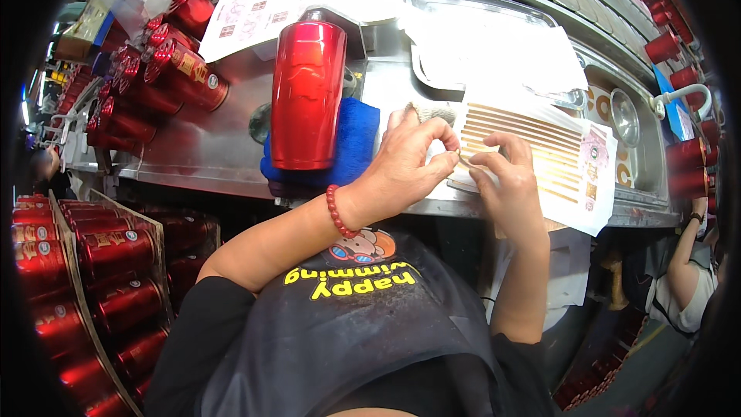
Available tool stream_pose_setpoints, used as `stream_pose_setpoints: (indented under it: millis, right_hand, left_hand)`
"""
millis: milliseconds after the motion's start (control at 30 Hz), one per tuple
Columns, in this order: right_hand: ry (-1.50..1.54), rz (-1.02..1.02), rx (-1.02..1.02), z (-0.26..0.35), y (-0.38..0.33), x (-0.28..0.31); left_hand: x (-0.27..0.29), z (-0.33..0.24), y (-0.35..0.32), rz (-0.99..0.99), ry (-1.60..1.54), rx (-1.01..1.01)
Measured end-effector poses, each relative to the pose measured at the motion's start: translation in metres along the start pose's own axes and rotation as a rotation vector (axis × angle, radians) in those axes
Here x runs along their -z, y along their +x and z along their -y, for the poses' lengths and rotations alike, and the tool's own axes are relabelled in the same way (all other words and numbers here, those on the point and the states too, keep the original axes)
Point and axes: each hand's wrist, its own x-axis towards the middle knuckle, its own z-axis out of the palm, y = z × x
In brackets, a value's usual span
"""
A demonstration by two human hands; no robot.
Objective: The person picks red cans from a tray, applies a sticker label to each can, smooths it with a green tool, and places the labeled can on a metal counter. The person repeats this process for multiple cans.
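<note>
Over the front of the metal bench, my left hand [413, 156] is closed in a pinch, thumb against forefinger, on the end of a small thin gold-brown strip [461, 157]. My right hand [508, 177] pinches the strip's other side with curled fingers; the fingertips cover most of it. Beneath and beside the hands lies a white sheet [600, 177] with rows of gold stripes [532, 135]. Left of my left hand, a glossy red metal canister [309, 96] lies on a folded blue cloth [359, 127]. A pale knit cloth [434, 110] sits just behind my left fingers.
Printed red canisters [185, 73] crowd the bench's left side, with racks of more [116, 255] below. White sheets [494, 50] cover a metal tray behind. At right are a sink [656, 162], a steel bowl [624, 117] and a white faucet [683, 96]. Another person's arm [687, 251] shows far right.
</note>
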Motion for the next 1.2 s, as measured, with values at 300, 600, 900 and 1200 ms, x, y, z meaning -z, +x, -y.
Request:
stream_pose_setpoints:
  millis: [300, 600, 900, 1200]
  right_hand:
    - [0.031, -0.141, 0.013, 0.002, 0.006, 0.008]
    - [-0.339, -0.048, -0.272, -0.008, -0.029, 0.004]
    - [-0.123, -0.036, -0.163, 0.003, -0.019, 0.003]
    - [0.148, 0.038, -0.09, 0.023, 0.008, 0.039]
  left_hand:
    - [0.014, -0.012, -0.012, 0.277, -0.052, -0.259]
    - [0.012, -0.005, -0.009, 0.115, 0.127, -0.199]
    - [0.006, 0.007, 0.007, 0.004, 0.112, -0.278]
    - [0.009, 0.007, 0.018, 0.192, 0.006, -0.266]
